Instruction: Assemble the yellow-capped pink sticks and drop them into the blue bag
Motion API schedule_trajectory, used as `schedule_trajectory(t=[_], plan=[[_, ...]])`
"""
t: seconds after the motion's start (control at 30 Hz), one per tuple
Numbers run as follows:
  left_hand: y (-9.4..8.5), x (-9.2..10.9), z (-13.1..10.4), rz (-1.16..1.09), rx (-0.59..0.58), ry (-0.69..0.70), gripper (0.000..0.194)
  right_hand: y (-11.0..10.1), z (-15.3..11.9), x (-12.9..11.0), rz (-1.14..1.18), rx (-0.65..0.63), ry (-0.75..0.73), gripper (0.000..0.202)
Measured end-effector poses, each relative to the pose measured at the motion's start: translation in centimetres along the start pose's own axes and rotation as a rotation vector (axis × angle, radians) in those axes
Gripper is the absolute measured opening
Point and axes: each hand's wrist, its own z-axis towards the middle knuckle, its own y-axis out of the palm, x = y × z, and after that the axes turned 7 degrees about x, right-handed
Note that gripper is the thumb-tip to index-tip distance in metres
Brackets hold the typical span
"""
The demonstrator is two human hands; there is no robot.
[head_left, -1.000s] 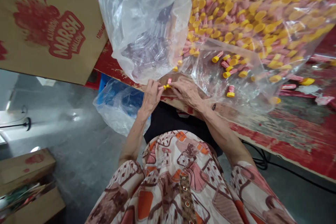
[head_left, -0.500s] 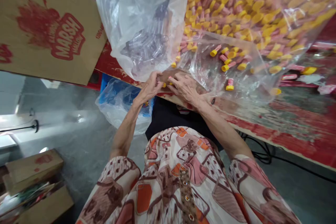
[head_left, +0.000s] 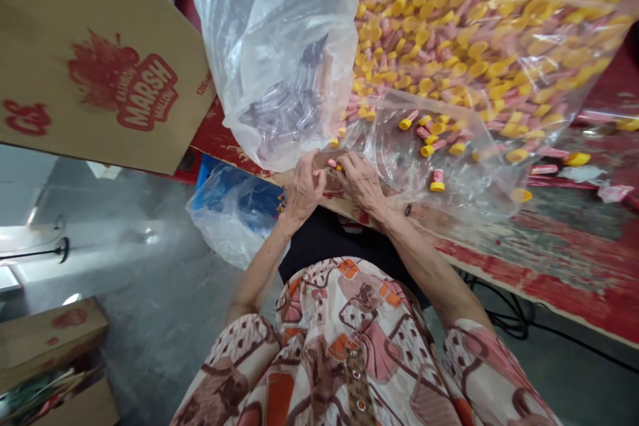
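Observation:
My left hand point(head_left: 305, 188) is closed at the table's front edge, its fingers bent round something too small to make out. Beside it, my right hand point(head_left: 360, 180) has its fingertips pressed on a small pink piece with a yellow cap point(head_left: 333, 164), which lies between the two hands. Just beyond my hands stands a whitish plastic bag point(head_left: 294, 33) with clear plastic tubes point(head_left: 287, 110) inside. To the right, a large clear bag point(head_left: 554, 90) is full of yellow-capped pink pieces point(head_left: 469, 46); a few of them lie on its near flap.
A large cardboard box point(head_left: 104, 66) stands at the left. Below the red table's edge point(head_left: 564, 286) is a blue crate point(head_left: 227, 190) lined with clear plastic. More cardboard boxes point(head_left: 54, 336) are on the floor at lower left, and black cables point(head_left: 519, 313) at right.
My left hand has turned inward and moved right, closer to my right hand. The view has shifted slightly, so the boxes and bags appear lower. The pink piece shows more clearly between my hands.

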Motion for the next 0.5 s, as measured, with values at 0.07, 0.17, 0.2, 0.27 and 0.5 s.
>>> schedule_trajectory(t=[0.07, 0.17, 0.2, 0.27, 0.5], plan=[[0.7, 0.2, -0.3, -0.001, -0.055, 0.012, 0.034, -0.1, -0.1, 0.1, 0.014, -0.005, 0.003, 0.029], [1.1, 0.1, -0.1, -0.008, -0.121, 0.018, 0.022, -0.2, -0.1, 0.1, 0.033, -0.002, 0.002, 0.028], [1.0, 0.1, 0.1, -0.004, -0.113, 0.019, 0.017, -0.2, -0.1, 0.2, 0.032, 0.003, 0.0, 0.028], [0.8, 0.1, 0.2, 0.007, -0.063, 0.022, 0.008, -0.1, -0.1, 0.2, 0.021, 0.011, -0.006, 0.027], [1.4, -0.3, -0.2, 0.051, -0.003, 0.055, 0.025, 0.5, -0.2, 0.2, 0.095, 0.13, 0.007, 0.035]])
